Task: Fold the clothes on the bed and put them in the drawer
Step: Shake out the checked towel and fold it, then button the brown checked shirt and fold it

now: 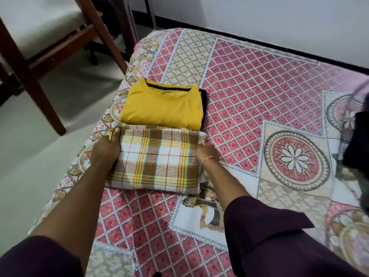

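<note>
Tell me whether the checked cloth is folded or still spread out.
Folded. The checked cloth lies as a compact thick rectangle on the bed, below the yellow shirt, with the left hand and right hand gripping its sides.

I stand at a bed (259,92) spread with a patterned cover of pink diamond lattice, beige floral panels and round medallions. Beyond its far edge a white wall (279,21) runs down to a dark skirting strip (299,54). To my left the floor (30,156) is pale grey and smooth. On it stands a dark wooden chair (40,62) with a cream seat pad, 1 leg planted close to the bed's side. Behind it I see thin dark furniture legs (129,23), too dim to identify. The light is soft and even.
</note>
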### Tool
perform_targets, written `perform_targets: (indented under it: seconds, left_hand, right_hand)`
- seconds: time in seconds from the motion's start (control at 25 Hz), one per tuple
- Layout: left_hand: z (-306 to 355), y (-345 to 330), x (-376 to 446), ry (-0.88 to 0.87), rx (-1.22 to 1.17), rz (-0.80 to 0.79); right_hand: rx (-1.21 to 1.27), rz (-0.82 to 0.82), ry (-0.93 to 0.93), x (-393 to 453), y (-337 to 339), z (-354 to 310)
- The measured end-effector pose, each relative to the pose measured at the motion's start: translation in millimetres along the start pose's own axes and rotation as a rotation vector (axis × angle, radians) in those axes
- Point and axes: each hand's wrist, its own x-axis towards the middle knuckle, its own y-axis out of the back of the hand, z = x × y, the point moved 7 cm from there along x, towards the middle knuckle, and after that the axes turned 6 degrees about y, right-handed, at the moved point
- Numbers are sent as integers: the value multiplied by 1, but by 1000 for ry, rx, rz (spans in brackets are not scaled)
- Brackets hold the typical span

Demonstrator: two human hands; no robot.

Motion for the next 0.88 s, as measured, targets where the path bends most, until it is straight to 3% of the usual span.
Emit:
perform_targets:
  seconds: [0.08,0.28,0.4,0.6,0.88]
  left_hand:
    - [3,1,0,23,87,44]
    - [36,24,-45,-66,68,409]
    - [77,1,-99,-260,11,364]
    - [161,-62,-225,-528,-27,226]
    - [265,-184,-446,-728,-146,-22]
  right_hand:
    - [-17,12,16,1,3,2]
    - [12,60,93,-13,18,8]
    - [18,83,116,-25,50,26]
    - [-32,130,147,-47,157,67]
    - [-232,322,273,-85,385,176]
